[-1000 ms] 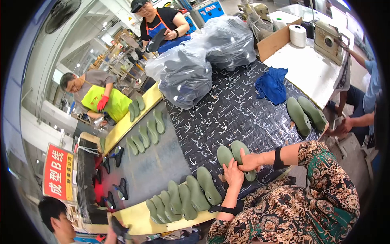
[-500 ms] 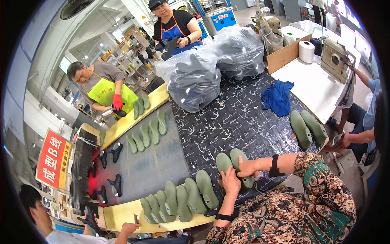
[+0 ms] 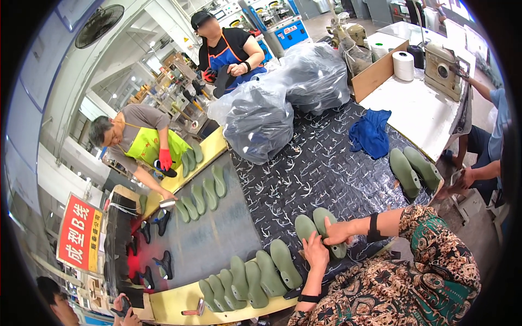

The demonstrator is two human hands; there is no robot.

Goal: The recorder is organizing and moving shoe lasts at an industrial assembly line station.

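Side by side on the dark table covering stand two green shoe lasts: a left shoe last and a right shoe last. My left hand has its fingers closed against the left one. Around the right one, my right hand is closed, thumb toward the middle. Its fingers are partly hidden. Just left of my left hand, a row of several green shoe lasts runs along a yellow board.
Two more lasts stand right, below a blue cloth. Plastic-wrapped bundles lie at the back. Dark shoe uppers rest on the grey belt. A handled tool lies on the yellow board. Co-workers stand around.
Both my hands stay on the two lasts as the view shifts slightly. A co-worker at lower left has let go of the handled tool. The person in yellow-green reaches a hand toward the belt.
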